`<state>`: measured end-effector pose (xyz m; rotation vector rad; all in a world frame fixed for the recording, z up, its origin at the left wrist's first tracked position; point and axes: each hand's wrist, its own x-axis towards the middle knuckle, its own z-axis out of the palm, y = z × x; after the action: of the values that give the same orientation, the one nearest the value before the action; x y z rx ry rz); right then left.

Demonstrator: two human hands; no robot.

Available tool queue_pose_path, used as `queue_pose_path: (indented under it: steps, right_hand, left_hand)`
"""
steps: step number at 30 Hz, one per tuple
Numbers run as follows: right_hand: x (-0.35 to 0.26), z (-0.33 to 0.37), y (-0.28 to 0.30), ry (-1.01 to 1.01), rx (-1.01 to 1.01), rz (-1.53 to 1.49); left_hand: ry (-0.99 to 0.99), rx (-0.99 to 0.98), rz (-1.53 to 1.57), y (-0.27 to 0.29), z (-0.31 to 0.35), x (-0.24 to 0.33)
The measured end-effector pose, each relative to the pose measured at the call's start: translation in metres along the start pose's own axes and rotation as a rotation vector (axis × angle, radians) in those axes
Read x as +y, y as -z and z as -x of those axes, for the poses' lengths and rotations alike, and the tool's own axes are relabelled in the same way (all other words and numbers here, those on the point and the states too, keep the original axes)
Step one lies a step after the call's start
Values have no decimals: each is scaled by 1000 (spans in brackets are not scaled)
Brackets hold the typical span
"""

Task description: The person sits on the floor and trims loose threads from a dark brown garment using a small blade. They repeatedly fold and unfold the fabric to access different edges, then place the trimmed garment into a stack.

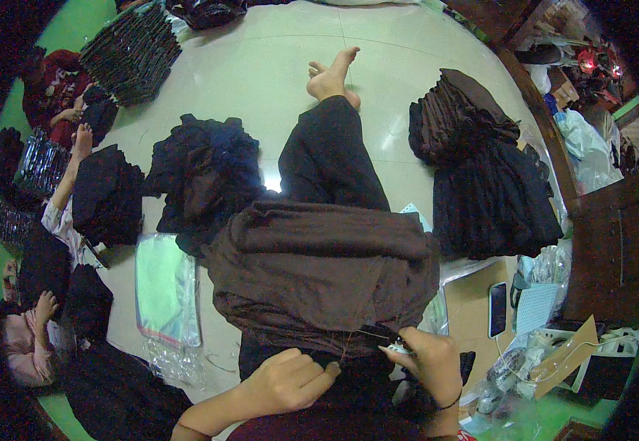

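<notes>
Brown cloth (pixel 327 283), folded over thickly along its far portion, lies across the person's lap in the head view, with its near edge in front of both hands. The left hand (pixel 293 378) is positioned at the near edge, left of centre; its grip is closed, fingers curled and thumb against the index finger, on a thin thread (pixel 344 350) that runs down from the cloth. The right hand (pixel 429 360) is positioned to the right of the thread; its grip is closed around a small tool (pixel 396 348), the exact type of which cannot be determined. One leg (pixel 327 147) in black trousers extends forward over the tiled floor (pixel 389 66). A dark garment heap (pixel 209 165) is located left of this leg; a brown folded stack (pixel 466 117) and a black folded stack (pixel 496 202) are located right of it. A green clear-wrapped packet (pixel 165 287) lies left of the cloth, and a phone (pixel 497 310) lies to its right.
</notes>
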<state>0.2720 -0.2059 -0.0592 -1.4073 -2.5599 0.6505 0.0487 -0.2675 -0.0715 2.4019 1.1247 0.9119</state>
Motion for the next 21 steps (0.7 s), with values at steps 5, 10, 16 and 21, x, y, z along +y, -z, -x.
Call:
queue_pose_path:
  steps: [5, 10, 16, 21]
  right_hand:
    - [1, 0, 0, 71, -21, 19]
    - [0, 0, -5, 109, -3, 44]
    - [2, -3, -13, 128, -11, 101]
    - [4, -1, -9, 104, -8, 90]
  left_hand:
    - [-20, -31, 85, 2, 4, 2]
    - [-61, -15, 117, 2, 5, 2]
    - [-40, -31, 163, -1, 8, 1]
    - [156, -112, 215, 1, 26, -4]
